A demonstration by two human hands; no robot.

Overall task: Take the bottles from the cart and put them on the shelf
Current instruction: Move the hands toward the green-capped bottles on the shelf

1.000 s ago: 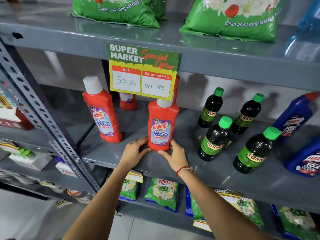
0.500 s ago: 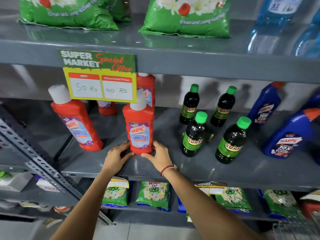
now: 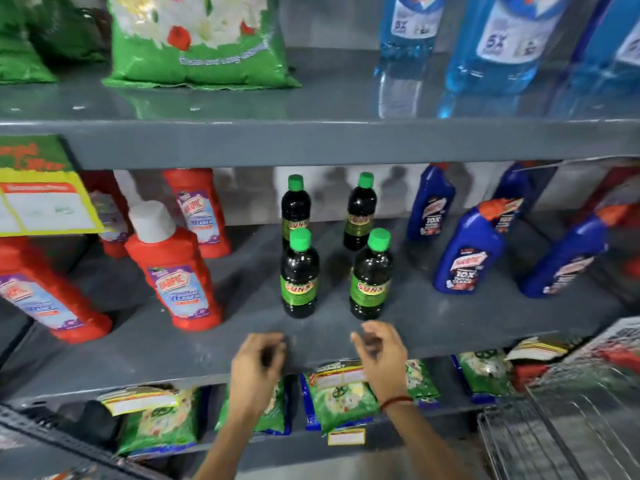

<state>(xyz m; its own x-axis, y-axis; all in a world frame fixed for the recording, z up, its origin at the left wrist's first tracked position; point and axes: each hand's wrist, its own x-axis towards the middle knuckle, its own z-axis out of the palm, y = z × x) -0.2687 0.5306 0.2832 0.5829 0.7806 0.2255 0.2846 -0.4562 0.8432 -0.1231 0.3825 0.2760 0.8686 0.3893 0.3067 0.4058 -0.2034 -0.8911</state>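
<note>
A red Harpic bottle (image 3: 176, 271) with a white cap stands alone on the grey middle shelf (image 3: 433, 323), near its front. Other red bottles (image 3: 38, 292) stand left and behind. My left hand (image 3: 258, 362) and my right hand (image 3: 382, 355) hover in front of the shelf edge, right of that bottle, fingers loosely curled and holding nothing. Several dark bottles with green caps (image 3: 299, 275) stand just beyond my hands. The wire cart (image 3: 554, 431) shows at the lower right; red items inside it are blurred.
Blue Harpic bottles (image 3: 467, 251) stand on the right of the same shelf. Green detergent bags (image 3: 201, 39) and clear blue bottles (image 3: 498, 46) fill the shelf above. A yellow price sign (image 3: 41, 199) hangs at the left. Green packets (image 3: 339, 396) line the shelf below.
Both hands have let go of the red bottle and drawn back toward the right. The view has swung right, bringing the cart into sight.
</note>
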